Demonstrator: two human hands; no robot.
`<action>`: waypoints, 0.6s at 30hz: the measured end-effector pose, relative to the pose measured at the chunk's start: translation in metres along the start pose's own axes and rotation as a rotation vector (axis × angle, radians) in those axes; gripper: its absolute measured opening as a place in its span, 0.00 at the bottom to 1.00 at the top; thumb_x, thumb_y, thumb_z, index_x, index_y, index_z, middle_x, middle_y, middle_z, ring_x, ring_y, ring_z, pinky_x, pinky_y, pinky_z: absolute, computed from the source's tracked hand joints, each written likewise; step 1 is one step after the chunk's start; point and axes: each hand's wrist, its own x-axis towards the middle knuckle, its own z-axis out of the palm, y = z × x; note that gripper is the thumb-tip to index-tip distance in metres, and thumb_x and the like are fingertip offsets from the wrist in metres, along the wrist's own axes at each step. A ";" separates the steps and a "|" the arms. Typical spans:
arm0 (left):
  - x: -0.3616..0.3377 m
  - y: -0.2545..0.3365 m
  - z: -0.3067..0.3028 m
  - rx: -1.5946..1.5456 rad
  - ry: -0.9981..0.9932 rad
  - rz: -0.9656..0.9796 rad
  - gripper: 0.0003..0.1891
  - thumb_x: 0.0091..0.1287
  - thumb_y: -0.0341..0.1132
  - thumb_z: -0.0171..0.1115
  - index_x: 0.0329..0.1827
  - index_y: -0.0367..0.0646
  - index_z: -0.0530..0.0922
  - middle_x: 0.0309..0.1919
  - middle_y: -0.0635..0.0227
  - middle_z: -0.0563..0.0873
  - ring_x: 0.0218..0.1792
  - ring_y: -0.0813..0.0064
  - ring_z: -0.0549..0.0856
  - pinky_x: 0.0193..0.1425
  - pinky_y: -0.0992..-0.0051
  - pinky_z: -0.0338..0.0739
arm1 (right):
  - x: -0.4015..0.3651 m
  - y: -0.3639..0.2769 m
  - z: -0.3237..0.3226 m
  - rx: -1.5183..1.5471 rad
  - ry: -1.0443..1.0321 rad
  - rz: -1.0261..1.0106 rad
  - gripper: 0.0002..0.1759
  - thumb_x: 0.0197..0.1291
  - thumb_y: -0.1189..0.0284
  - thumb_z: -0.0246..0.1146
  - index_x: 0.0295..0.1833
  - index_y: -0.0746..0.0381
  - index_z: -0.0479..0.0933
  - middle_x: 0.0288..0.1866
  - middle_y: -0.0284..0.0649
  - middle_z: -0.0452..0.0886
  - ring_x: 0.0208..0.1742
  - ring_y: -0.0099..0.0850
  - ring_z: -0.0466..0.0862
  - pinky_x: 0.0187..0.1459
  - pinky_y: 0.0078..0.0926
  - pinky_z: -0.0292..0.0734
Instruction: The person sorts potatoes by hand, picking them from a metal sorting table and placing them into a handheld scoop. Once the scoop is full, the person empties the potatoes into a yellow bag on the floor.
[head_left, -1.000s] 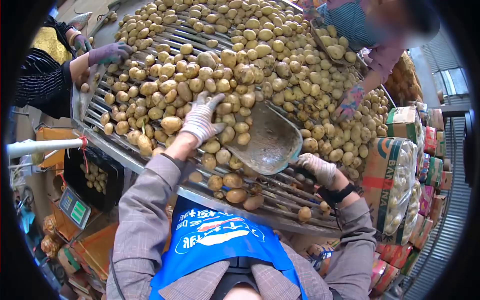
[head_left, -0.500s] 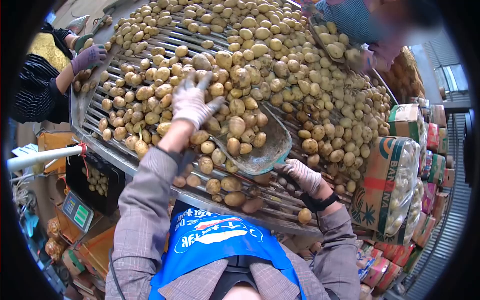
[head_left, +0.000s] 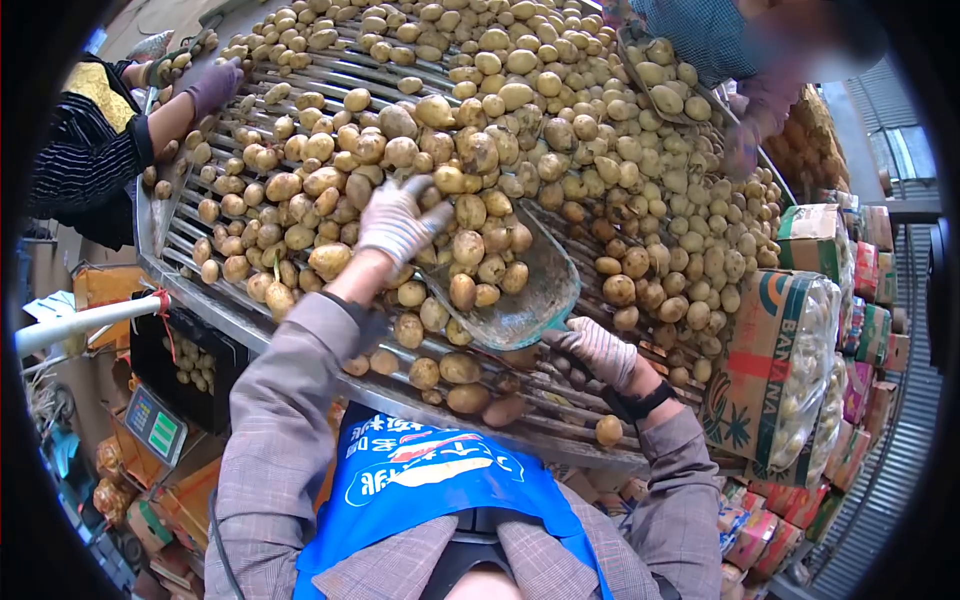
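– Well, at your far left a co-worker's purple-gloved hand rests at the edge of the roller table, among the potatoes.
– Right, and below that edge you have a black crate with a few potatoes in it, and a scale just beside it.
– Now your left hand. Is it holding anything?
– No. It lies open in its knit glove, fingers spread, palm down on the potatoes at the mouth of the scoop. It touches them but grips none.
– And the scoop itself?
– You have it tilted on the heap near your edge of the table, mouth toward your left hand, with a handful of potatoes lying in its metal pan.
– Your right hand?
– Closed around the scoop's handle at the lower right end, glove wrapped tight.
– Farther right?
– A banana carton full of potatoes stands just beside the table, with more cartons stacked behind it. Up at the top right another person's tray holds potatoes over the pile.
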 end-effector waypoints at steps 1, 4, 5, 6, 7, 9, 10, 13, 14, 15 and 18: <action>-0.005 -0.003 0.016 0.102 0.160 0.083 0.31 0.57 0.55 0.71 0.62 0.51 0.79 0.53 0.45 0.80 0.59 0.47 0.76 0.65 0.58 0.72 | -0.001 -0.006 0.000 -0.006 0.009 0.010 0.21 0.66 0.54 0.65 0.32 0.61 0.76 0.19 0.29 0.73 0.12 0.17 0.70 0.14 0.17 0.64; -0.018 -0.003 0.021 0.083 0.143 0.085 0.28 0.56 0.53 0.72 0.59 0.51 0.81 0.54 0.48 0.79 0.58 0.48 0.76 0.66 0.57 0.71 | 0.009 0.009 -0.007 -0.125 0.015 -0.149 0.21 0.66 0.54 0.65 0.32 0.62 0.77 0.19 0.29 0.74 0.13 0.17 0.70 0.14 0.17 0.64; -0.021 -0.005 0.024 0.078 0.143 0.132 0.27 0.57 0.52 0.70 0.57 0.51 0.81 0.57 0.48 0.78 0.60 0.48 0.75 0.66 0.57 0.71 | 0.007 0.006 -0.004 -0.128 0.010 -0.122 0.22 0.66 0.53 0.65 0.32 0.62 0.77 0.19 0.29 0.74 0.12 0.17 0.70 0.14 0.17 0.63; -0.023 -0.005 0.028 0.073 0.146 0.182 0.25 0.57 0.52 0.69 0.56 0.51 0.82 0.59 0.48 0.77 0.61 0.47 0.74 0.66 0.57 0.71 | 0.006 0.003 -0.002 -0.133 0.006 -0.098 0.22 0.65 0.53 0.65 0.32 0.62 0.77 0.19 0.29 0.75 0.12 0.17 0.70 0.14 0.17 0.63; -0.024 -0.004 0.033 0.080 0.171 0.214 0.24 0.58 0.51 0.69 0.54 0.50 0.82 0.58 0.51 0.78 0.61 0.48 0.73 0.66 0.57 0.72 | 0.006 0.005 -0.002 -0.132 0.008 -0.085 0.22 0.65 0.52 0.65 0.32 0.61 0.77 0.19 0.29 0.74 0.12 0.17 0.70 0.14 0.17 0.63; -0.028 0.009 0.034 0.094 0.172 0.247 0.21 0.58 0.49 0.69 0.51 0.50 0.83 0.56 0.55 0.79 0.61 0.47 0.72 0.66 0.56 0.71 | 0.006 0.009 -0.005 -0.135 0.000 -0.124 0.22 0.65 0.52 0.64 0.31 0.61 0.76 0.18 0.28 0.73 0.12 0.18 0.69 0.14 0.17 0.63; -0.036 0.014 0.037 0.096 0.196 0.265 0.20 0.58 0.47 0.70 0.50 0.50 0.83 0.54 0.55 0.80 0.62 0.47 0.72 0.66 0.56 0.71 | 0.005 0.011 -0.005 -0.134 -0.015 -0.176 0.22 0.65 0.52 0.64 0.31 0.61 0.76 0.17 0.28 0.73 0.12 0.17 0.69 0.14 0.17 0.63; -0.046 0.025 0.042 0.115 0.175 0.316 0.19 0.58 0.49 0.67 0.49 0.50 0.84 0.54 0.55 0.79 0.62 0.46 0.71 0.66 0.54 0.72 | 0.010 0.020 -0.005 -0.069 -0.019 -0.127 0.23 0.65 0.51 0.64 0.31 0.60 0.76 0.16 0.28 0.72 0.12 0.17 0.69 0.14 0.18 0.63; -0.048 0.028 0.044 0.121 0.185 0.343 0.20 0.59 0.49 0.67 0.50 0.50 0.84 0.54 0.54 0.79 0.62 0.46 0.71 0.65 0.54 0.72 | 0.012 0.026 -0.005 -0.038 -0.011 -0.072 0.23 0.65 0.50 0.64 0.31 0.60 0.76 0.16 0.28 0.71 0.11 0.18 0.69 0.14 0.18 0.63; -0.049 0.034 0.043 0.127 0.186 0.362 0.20 0.58 0.49 0.67 0.50 0.50 0.83 0.54 0.53 0.79 0.61 0.45 0.71 0.63 0.53 0.73 | 0.014 0.032 -0.006 -0.005 0.008 -0.044 0.22 0.65 0.50 0.64 0.32 0.60 0.76 0.17 0.28 0.72 0.12 0.18 0.69 0.14 0.17 0.62; -0.053 0.048 0.042 0.067 0.189 0.444 0.17 0.58 0.46 0.66 0.48 0.50 0.82 0.52 0.53 0.79 0.59 0.43 0.73 0.62 0.52 0.74 | 0.014 0.056 0.001 0.052 0.072 -0.087 0.21 0.64 0.52 0.64 0.30 0.58 0.75 0.16 0.28 0.70 0.12 0.19 0.67 0.14 0.18 0.59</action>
